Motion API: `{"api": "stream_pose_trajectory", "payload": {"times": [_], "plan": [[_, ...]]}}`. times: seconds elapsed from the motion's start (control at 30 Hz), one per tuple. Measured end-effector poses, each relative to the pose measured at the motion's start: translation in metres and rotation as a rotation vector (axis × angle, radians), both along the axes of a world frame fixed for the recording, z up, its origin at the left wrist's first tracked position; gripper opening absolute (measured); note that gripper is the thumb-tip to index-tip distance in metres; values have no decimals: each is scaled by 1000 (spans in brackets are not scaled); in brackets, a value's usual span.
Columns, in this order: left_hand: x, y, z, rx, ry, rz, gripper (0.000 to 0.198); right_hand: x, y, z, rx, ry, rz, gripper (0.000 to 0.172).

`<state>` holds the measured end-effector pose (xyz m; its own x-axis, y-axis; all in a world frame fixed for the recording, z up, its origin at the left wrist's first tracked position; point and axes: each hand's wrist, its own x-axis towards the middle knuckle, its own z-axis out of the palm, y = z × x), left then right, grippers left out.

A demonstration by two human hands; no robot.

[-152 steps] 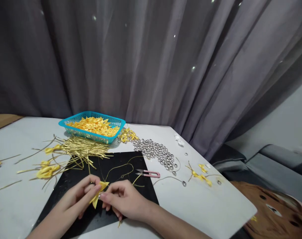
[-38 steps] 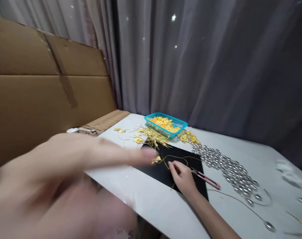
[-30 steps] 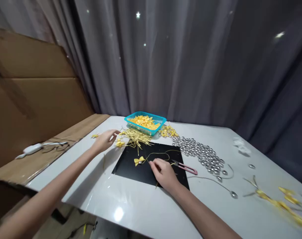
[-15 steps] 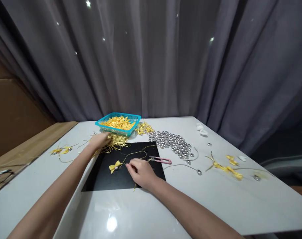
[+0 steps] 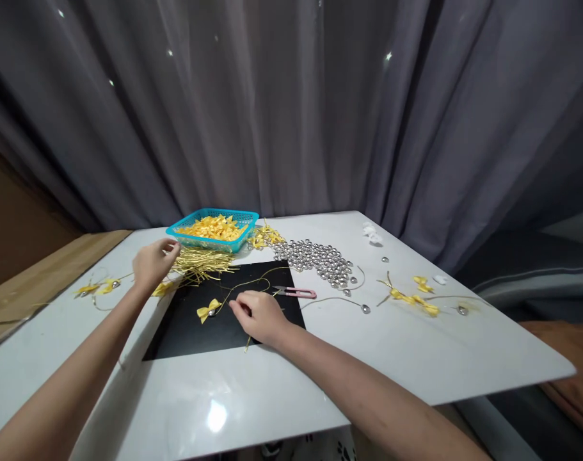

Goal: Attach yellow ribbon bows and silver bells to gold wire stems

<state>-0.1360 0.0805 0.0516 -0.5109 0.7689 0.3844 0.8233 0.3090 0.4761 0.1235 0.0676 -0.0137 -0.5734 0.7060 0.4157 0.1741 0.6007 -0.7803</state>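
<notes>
My left hand (image 5: 151, 262) is raised at the left end of a pile of gold cords (image 5: 202, 264), its fingers pinched together. Whatever is between those fingertips, if anything, is too small to make out. My right hand (image 5: 260, 314) rests on a black mat (image 5: 185, 326), thumb and fingers closed on a thin gold cord (image 5: 230, 296) that loops across the mat. Left of that hand lies a yellow ribbon bow (image 5: 207, 311) with a silver bead (image 5: 211, 313) against it. Pink-handled thread snips (image 5: 298, 293) lie just beyond the right hand, at the mat's edge.
A blue basket (image 5: 214, 245) full of yellow bows stands at the back. Beside it are yellow bow pieces (image 5: 266, 235) and a spread of silver beads (image 5: 315, 259). Finished-looking bows with cords (image 5: 416, 302) lie on the right and others (image 5: 99, 287) on the left.
My left hand has come up and left, off the gold cord pile. The right hand keeps its pinch on the mat. The whole view has shifted, showing the table's front edge.
</notes>
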Motion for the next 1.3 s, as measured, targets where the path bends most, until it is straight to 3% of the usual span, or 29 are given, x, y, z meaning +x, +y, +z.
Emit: {"api": "stream_pose_trajectory", "payload": {"times": [0.1,0.2,0.3,0.4,0.7,1.07,1.3], "plan": [[30,-8,-5,188,-214,-17,35,-3,4,0,-146,110,-43,32],[75,-21,-20,231,-469,-203,37,-5,11,4,-329,238,-51,18],[118,-36,-38,196,-677,-363,39,-3,18,10,-483,335,10,33],[140,-47,-47,208,-800,-376,38,0,22,12,-581,408,41,34],[140,-55,-49,184,-928,-314,27,2,26,5,-757,504,68,37],[140,-54,-55,162,-983,-291,28,6,30,8,-694,409,165,20],[141,-53,-55,161,-1010,-301,26,6,26,14,-821,545,135,20]]}}
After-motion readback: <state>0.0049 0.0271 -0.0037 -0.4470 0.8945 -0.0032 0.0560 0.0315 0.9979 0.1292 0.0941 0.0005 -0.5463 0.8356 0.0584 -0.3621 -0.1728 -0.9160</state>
